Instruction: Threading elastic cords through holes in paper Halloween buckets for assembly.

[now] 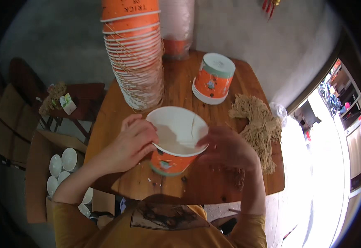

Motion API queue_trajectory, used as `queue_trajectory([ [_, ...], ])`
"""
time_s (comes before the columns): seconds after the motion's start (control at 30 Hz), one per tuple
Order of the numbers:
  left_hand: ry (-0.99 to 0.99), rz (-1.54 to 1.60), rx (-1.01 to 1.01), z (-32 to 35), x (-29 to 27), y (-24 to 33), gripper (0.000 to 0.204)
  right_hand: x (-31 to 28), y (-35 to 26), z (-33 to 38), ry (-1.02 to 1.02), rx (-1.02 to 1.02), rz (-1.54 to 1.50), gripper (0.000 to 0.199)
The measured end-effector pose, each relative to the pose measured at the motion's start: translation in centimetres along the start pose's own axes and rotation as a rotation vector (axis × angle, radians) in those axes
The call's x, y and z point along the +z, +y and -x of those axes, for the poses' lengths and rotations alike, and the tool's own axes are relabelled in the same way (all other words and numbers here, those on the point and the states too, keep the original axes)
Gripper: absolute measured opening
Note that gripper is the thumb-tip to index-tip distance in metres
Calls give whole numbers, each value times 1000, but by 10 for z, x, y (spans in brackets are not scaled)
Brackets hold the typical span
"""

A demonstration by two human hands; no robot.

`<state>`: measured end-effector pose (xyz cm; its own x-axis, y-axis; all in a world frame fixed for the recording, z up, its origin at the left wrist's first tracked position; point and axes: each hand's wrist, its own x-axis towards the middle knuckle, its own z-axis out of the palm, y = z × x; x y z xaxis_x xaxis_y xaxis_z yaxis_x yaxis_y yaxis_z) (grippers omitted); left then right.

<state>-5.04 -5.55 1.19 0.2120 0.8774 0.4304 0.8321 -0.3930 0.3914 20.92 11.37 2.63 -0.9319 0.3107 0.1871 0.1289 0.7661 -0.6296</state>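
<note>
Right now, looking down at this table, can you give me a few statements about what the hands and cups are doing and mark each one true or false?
1. Both hands grip one orange paper cup by its rim. True: the left hand and the right hand sit on opposite sides of it.
2. The held cup is full of liquid. False: its white inside looks empty.
3. A tall stack of orange cups stands on the wooden table. True.
4. The short cup stack by the far edge stands mouth up. False: it rests upside down, bottoms up.
5. A bundle of tan string lies left of the hands. False: it lies to the right.
</note>
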Motion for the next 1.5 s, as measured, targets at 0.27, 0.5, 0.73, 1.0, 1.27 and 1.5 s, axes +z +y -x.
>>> queue_trajectory([
  [0.27, 880, -39, -181, 40, -115, 3, 20, -4, -54, -127, -82, -15, -487, 19],
  [0.5, 1113, -217, -99, 98, -102, 14, 18, -97, -112, -313, 240, -500, -1071, 34],
  [0.73, 964, 273, -423, 104, -40, -6, 10, -82, -49, -337, 388, -121, -1375, 18],
  [1.0, 761, 543, -479, 84, -4, -13, 7, -82, 32, -271, 361, 168, -586, 54],
  [1.27, 547, 848, -581, 60, 45, -9, 11, -96, 208, -191, 294, 546, 607, 99],
  [1.5, 371, 709, -555, 43, 78, -9, 10, -102, 164, -183, 495, 379, 600, 72],
])
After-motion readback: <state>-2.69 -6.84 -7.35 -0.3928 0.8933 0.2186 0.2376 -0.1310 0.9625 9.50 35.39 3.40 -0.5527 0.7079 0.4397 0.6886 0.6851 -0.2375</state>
